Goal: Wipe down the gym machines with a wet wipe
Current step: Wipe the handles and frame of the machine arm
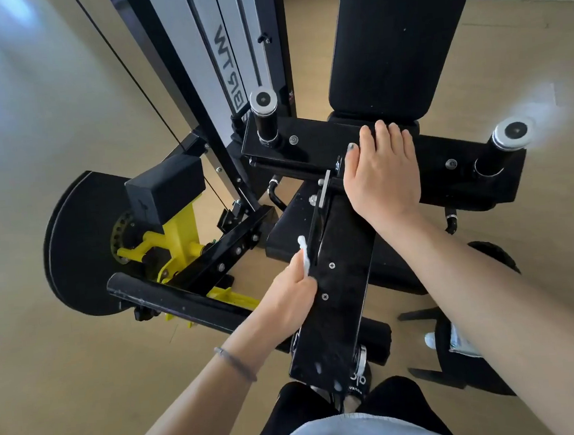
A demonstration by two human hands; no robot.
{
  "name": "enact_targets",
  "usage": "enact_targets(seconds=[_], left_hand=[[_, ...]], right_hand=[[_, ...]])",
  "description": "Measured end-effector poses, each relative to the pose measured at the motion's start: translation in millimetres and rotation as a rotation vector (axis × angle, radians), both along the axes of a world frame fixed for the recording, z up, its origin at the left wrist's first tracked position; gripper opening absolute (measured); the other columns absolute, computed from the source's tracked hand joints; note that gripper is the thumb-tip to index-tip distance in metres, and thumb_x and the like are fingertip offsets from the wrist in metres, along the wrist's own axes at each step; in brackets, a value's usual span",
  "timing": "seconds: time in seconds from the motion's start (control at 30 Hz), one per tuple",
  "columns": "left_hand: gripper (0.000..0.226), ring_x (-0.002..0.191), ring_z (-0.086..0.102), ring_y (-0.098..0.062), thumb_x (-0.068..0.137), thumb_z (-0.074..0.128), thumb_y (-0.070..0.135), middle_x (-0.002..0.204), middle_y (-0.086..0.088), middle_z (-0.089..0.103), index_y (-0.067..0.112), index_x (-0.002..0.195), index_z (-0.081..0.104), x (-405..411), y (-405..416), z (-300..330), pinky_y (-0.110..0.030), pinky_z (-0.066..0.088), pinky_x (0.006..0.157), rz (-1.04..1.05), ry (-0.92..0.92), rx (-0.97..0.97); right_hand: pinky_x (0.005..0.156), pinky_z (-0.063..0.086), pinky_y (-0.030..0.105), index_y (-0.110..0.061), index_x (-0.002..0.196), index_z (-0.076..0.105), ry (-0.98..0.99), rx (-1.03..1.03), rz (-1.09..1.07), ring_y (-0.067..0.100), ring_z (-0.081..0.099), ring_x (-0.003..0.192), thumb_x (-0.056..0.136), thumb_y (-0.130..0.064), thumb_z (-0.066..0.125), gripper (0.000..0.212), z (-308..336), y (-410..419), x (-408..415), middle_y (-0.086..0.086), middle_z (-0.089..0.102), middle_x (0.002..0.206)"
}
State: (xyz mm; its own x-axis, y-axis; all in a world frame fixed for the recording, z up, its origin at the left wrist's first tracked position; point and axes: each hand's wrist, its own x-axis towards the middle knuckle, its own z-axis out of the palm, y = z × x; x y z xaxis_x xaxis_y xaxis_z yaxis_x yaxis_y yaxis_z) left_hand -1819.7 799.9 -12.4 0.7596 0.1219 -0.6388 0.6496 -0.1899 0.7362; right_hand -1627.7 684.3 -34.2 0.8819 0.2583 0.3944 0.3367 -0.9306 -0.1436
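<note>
A black gym machine fills the view, with a long black metal plate (340, 302) running toward me. My left hand (290, 301) holds a white wet wipe (304, 259) against the plate's left edge, beside a thin black lever. My right hand (383, 172) rests flat, fingers straight, on the black crossbar (306, 136) just below the upright back pad (398, 37). Two chrome-capped handles (264, 114) (509, 138) stand at either end of the crossbar.
Left of the plate sit a yellow pivot assembly (177, 239), a black round disc (74, 241) and a padded roller bar (168, 302). The silver weight-stack column (224, 50) rises behind. A black stool (460, 344) stands on the wooden floor at right. My dark-trousered legs are at the bottom.
</note>
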Motion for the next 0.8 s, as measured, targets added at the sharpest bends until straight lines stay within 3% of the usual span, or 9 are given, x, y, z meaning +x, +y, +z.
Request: enact_targets(seconds=[0.1,0.13,0.2,0.27,0.3,0.4,0.5,0.67,0.8], left_hand=[[0.071,0.111,0.059,0.007,0.089,0.035,0.005,0.118,0.028,0.062,0.067,0.122,0.040,-37.6,-7.7,1.4,-0.022,0.054,0.094,-0.068,0.000,0.082],[0.078,0.113,0.049,0.023,0.092,0.032,-0.001,0.123,0.038,0.053,0.068,0.128,0.030,-49.3,-13.0,4.9,-0.007,0.046,0.093,-0.110,-0.048,0.130],[0.080,0.123,0.008,0.040,0.094,0.030,-0.007,0.148,0.037,0.023,0.043,0.155,0.013,-69.7,-22.2,4.5,0.007,0.017,0.102,-0.240,-0.183,0.302],[0.076,0.135,-0.020,0.026,0.094,0.031,-0.005,0.161,0.021,-0.005,0.018,0.161,0.002,-86.3,-28.5,-3.9,-0.005,-0.003,0.116,-0.387,-0.303,0.510],[0.076,0.144,-0.024,0.012,0.093,0.031,-0.002,0.164,0.014,-0.012,0.014,0.160,0.000,-95.4,-27.2,-13.4,-0.019,-0.001,0.123,-0.456,-0.331,0.611],[0.077,0.156,-0.002,-0.027,0.084,0.039,0.006,0.168,-0.014,0.007,0.000,0.158,0.018,-117.4,-26.4,-31.8,-0.045,0.023,0.123,-0.710,-0.547,0.799],[0.076,0.155,0.011,-0.025,0.084,0.037,0.019,0.166,-0.013,0.018,0.000,0.156,0.026,-125.6,-33.4,-38.4,-0.045,0.030,0.120,-0.913,-0.701,0.834],[0.073,0.156,0.005,-0.020,0.095,0.039,0.033,0.167,-0.012,0.013,0.004,0.159,0.018,-94.0,-21.0,-47.8,-0.038,0.009,0.127,-1.019,-0.798,1.019],[0.071,0.156,-0.001,-0.026,0.106,0.030,0.042,0.168,-0.015,0.002,0.002,0.159,0.006,-114.3,1.2,-59.2,-0.043,0.011,0.127,-1.130,-0.869,1.068]], right_hand=[[0.122,0.027,0.047,-0.003,0.143,0.050,-0.079,0.055,0.117,0.031,0.049,0.136,0.107,-0.027,0.029,0.048,0.6,-3.8,-6.7,0.015,0.057,0.143],[0.123,0.027,0.045,-0.004,0.143,0.050,-0.099,0.088,0.169,0.028,0.051,0.134,0.106,-0.025,0.032,0.046,-0.9,-3.4,-14.3,0.013,0.058,0.141],[0.123,0.027,0.043,-0.004,0.142,0.051,-0.088,0.194,0.254,0.025,0.052,0.133,0.105,-0.020,0.038,0.043,-8.1,-1.7,-38.3,0.011,0.059,0.140],[0.124,0.027,0.042,-0.002,0.143,0.052,-0.027,0.311,0.285,0.025,0.050,0.137,0.104,-0.016,0.041,0.042,-18.7,-3.9,-67.9,0.011,0.058,0.142],[0.124,0.027,0.043,-0.002,0.143,0.052,0.004,0.361,0.284,0.025,0.047,0.140,0.104,-0.015,0.042,0.042,-23.0,-7.4,-82.2,0.011,0.056,0.144],[0.120,0.033,0.042,-0.002,0.146,0.049,0.098,0.511,0.242,0.023,0.042,0.144,0.105,-0.014,0.043,0.043,-27.9,-21.5,-116.9,0.010,0.052,0.149],[0.121,0.034,0.040,-0.006,0.149,0.047,0.229,0.549,0.187,0.020,0.037,0.148,0.106,-0.022,0.040,0.047,-29.7,-27.9,-136.4,0.007,0.048,0.154],[0.125,0.011,0.026,-0.013,0.156,0.038,0.393,0.342,0.206,0.012,0.008,0.156,0.110,-0.033,0.031,0.050,-31.0,-32.1,-146.6,0.000,0.024,0.167],[0.127,0.016,0.041,-0.011,0.157,0.036,0.353,0.153,0.162,0.021,0.012,0.156,0.109,-0.038,0.027,0.056,-28.3,-30.9,-153.5,0.005,0.023,0.168]])
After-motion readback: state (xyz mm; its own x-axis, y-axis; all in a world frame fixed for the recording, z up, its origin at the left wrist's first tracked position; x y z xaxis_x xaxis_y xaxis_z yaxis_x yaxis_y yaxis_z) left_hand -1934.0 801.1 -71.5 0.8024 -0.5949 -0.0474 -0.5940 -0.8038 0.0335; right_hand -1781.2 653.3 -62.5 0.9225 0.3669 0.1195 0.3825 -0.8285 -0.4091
